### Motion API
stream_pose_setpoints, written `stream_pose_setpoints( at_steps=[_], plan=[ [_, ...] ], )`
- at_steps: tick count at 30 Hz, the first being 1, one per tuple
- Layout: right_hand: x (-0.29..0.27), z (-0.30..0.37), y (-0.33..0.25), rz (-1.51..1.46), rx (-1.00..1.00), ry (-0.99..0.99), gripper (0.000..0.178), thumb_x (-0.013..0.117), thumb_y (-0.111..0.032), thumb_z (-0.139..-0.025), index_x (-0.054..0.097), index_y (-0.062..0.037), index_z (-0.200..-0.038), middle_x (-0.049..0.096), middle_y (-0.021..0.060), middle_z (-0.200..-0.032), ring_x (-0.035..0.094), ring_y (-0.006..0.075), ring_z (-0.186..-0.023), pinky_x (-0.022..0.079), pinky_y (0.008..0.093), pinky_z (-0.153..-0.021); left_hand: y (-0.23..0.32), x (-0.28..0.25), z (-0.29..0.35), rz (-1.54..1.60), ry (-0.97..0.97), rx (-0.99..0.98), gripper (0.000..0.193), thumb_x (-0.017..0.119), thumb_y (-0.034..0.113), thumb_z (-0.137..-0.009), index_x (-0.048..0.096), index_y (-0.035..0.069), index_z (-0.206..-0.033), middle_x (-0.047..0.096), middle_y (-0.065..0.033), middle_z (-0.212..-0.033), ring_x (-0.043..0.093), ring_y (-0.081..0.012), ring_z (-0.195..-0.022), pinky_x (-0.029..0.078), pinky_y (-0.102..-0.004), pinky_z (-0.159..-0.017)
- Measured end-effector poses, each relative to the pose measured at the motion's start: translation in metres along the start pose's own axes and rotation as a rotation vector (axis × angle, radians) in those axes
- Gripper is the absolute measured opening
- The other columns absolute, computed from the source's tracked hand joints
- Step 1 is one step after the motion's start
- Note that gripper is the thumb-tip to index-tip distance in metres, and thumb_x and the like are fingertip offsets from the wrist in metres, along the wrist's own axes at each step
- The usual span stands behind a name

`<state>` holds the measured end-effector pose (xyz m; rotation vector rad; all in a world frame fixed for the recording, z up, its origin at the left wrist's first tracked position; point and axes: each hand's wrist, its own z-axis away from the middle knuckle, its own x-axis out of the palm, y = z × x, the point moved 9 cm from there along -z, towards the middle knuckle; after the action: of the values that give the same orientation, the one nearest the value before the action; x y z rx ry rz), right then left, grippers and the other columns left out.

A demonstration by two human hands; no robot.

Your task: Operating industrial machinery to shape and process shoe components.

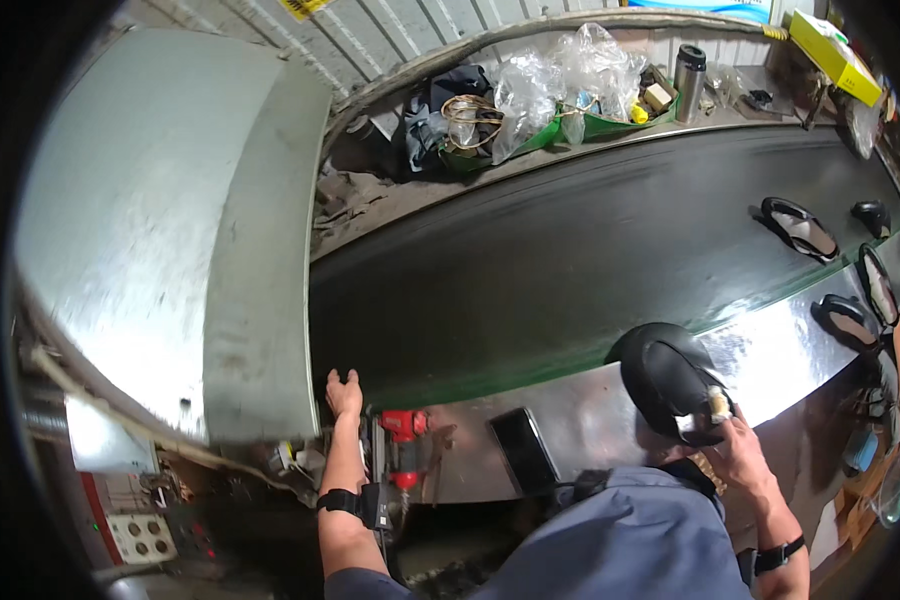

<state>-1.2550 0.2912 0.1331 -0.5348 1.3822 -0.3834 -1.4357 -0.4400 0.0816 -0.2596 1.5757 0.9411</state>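
My left hand (pixel 344 396) reaches out over the near left end of the dark conveyor belt (pixel 530 270), beside the machine hood. Its fingers are apart and nothing is in them. On the right, my right hand (pixel 742 452) grips a black shoe (pixel 665 375) by its near end. The shoe is held over the metal ledge (pixel 600 395), close to my body. A small pale yellowish piece (pixel 718 404) shows at my right fingers; whether it is a finger cover or a held item I cannot tell. The palm side of this hand is hidden.
A large grey metal hood (pixel 170 230) stands left. On the ledge lie a red power tool (pixel 404 450) and a black phone (pixel 523 450). Several black shoes (pixel 800 230) lie at the right. Behind the belt are plastic bags (pixel 560 85) and a steel flask (pixel 689 85).
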Motion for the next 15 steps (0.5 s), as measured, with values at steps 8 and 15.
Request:
stream_pose_setpoints(
  at_steps=[8,15],
  plan=[
    [0.020,0.004,-0.005,-0.034,0.254,0.007,0.048,0.084,-0.015,-0.064,0.066,-0.0017,-0.107,0.063,0.0269,-0.119,0.051,0.0448,-0.129,0.020,0.0580,-0.123,-0.099,-0.005,-0.139,-0.334,0.291,-0.135,0.080,0.081,0.026,-0.079,0.043,-0.012,-0.138,0.056,-0.0319,-0.131,0.055,-0.0436,-0.126,0.044,-0.0467,-0.109],
    [0.025,0.000,-0.003,0.010,0.303,-0.061,0.055,0.084,-0.028,-0.072,0.062,0.0021,-0.113,0.064,0.0238,-0.109,0.053,0.0440,-0.125,0.018,0.0565,-0.124,-0.105,0.029,-0.206,-0.406,0.214,-0.157,0.079,0.082,0.026,-0.078,0.043,-0.012,-0.136,0.056,-0.0323,-0.131,0.056,-0.0439,-0.124,0.045,-0.0473,-0.107]
  ],
)
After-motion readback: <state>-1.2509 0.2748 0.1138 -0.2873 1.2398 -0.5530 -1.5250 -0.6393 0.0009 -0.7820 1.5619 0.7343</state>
